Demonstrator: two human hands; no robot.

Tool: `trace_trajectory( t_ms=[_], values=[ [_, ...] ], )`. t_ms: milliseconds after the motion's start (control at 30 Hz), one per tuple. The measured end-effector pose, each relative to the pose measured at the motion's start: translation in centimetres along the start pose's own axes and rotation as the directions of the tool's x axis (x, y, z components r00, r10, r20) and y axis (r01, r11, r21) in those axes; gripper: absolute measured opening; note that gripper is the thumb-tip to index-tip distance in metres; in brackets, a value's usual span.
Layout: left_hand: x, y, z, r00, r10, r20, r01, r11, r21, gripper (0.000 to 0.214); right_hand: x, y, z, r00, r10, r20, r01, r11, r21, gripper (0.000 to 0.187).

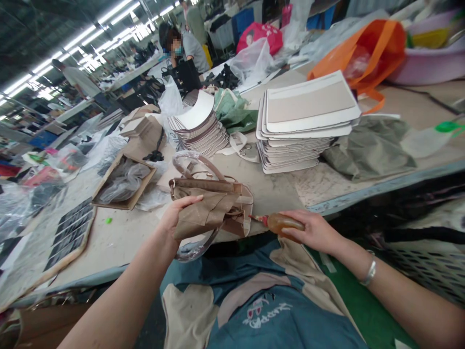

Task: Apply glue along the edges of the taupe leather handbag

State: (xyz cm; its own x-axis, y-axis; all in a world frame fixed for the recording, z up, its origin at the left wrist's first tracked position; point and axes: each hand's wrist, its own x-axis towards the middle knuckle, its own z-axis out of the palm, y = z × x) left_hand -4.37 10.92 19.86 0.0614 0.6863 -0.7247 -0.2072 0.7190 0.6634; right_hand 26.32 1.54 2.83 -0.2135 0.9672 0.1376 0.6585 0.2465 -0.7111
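A brown handbag (207, 208) lies on its side at the table's front edge, its handles wrapped in clear plastic. My left hand (174, 220) grips the brown cloth of the bag, thumb on top and the other fingers hidden beneath. In my right hand (312, 230) is an amber squeeze bottle (285, 223) with a narrow reddish nozzle, held level. The nozzle tip points left and is at or very close to the bag's right end; whether it touches I cannot tell.
Behind the bag stand a stack of white-edged panels (308, 121) and a pile of curved pieces (199, 126). An open cardboard box (123, 182) with plastic is at left. Olive cloth (370, 145), an orange bag (363, 53) and a pink basin (432, 60) lie right. People work further back.
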Motion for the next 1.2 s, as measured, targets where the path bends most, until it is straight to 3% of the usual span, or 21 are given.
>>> trace_trajectory(
  t_ms=[167,333,500,633,867,967,1200],
  values=[
    [0.3,0.0,-0.1,1.000,0.025,0.005,-0.025,1.000,-0.017,0.030,1.2,0.0,-0.2,0.994,0.052,-0.094,-0.055,0.998,-0.035,0.044],
    [0.2,0.1,0.3,1.000,0.020,0.007,-0.020,1.000,-0.011,0.031,1.3,-0.6,-1.1,0.992,0.012,0.122,-0.024,0.995,0.093,0.036],
    [0.7,0.5,0.4,1.000,0.028,-0.001,-0.028,1.000,-0.008,0.030,1.8,-0.5,-1.0,0.998,0.035,-0.058,-0.037,0.999,-0.034,0.041],
    [0.9,0.7,0.5,0.999,0.032,0.029,-0.032,0.999,-0.013,0.027,1.6,-1.0,-1.2,0.994,-0.053,-0.091,0.048,0.997,-0.058,0.040],
    [1.0,0.9,0.9,0.999,0.045,0.023,-0.045,0.999,0.012,0.022,0.5,-3.1,-3.3,0.951,-0.168,-0.262,0.136,0.982,-0.134,0.044],
    [0.9,0.8,1.0,0.999,0.048,-0.009,-0.048,0.999,0.025,0.020,0.7,-4.2,-4.4,0.935,-0.218,-0.279,0.171,0.968,-0.182,0.045],
    [1.1,0.9,0.6,0.998,0.027,0.048,-0.028,1.000,0.009,0.027,1.8,-4.8,-5.3,0.904,-0.328,-0.275,0.234,0.917,-0.323,0.052]
  ],
)
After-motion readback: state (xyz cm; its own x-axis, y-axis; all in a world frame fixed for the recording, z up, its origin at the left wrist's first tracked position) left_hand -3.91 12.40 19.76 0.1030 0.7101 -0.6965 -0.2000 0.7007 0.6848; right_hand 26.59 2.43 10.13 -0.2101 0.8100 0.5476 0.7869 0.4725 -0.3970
